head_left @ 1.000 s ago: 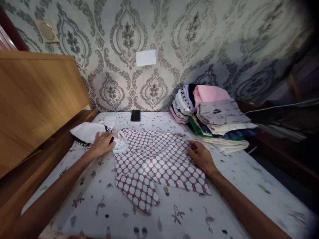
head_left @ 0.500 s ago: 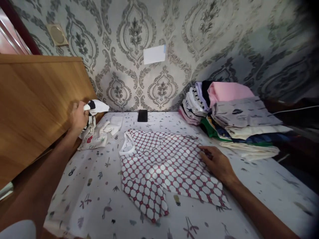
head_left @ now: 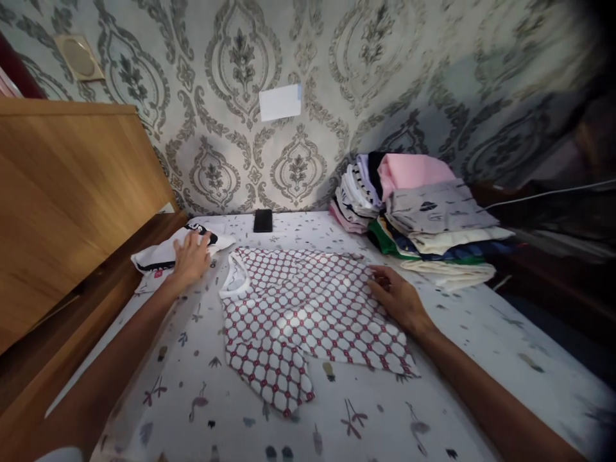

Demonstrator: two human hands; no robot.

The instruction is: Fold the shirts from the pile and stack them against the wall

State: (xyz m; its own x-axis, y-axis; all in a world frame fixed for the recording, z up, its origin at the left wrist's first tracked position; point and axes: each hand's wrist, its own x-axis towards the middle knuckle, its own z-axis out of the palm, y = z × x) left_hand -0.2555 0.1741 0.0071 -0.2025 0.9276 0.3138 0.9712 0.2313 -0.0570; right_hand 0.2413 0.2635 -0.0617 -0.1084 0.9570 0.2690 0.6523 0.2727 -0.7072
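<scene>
Left hand point(head_left: 191, 258) spread, fingers atop crumpled white-and-black cloth garment point(head_left: 166, 251), no pinch visible. Flat on white printed sheet point(head_left: 462, 346), white shirt with red-and-grey lattice print point(head_left: 308, 308): likely light, limp; lift by 2 points, collar point(head_left: 235, 293) and hem point(head_left: 404, 359). Right hand point(head_left: 394, 298) half-curled at hem; can't tell if pinching.

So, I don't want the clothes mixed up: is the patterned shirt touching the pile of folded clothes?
Apart. The head view shows a strip of sheet between the patterned shirt and the pile of folded clothes.
</scene>
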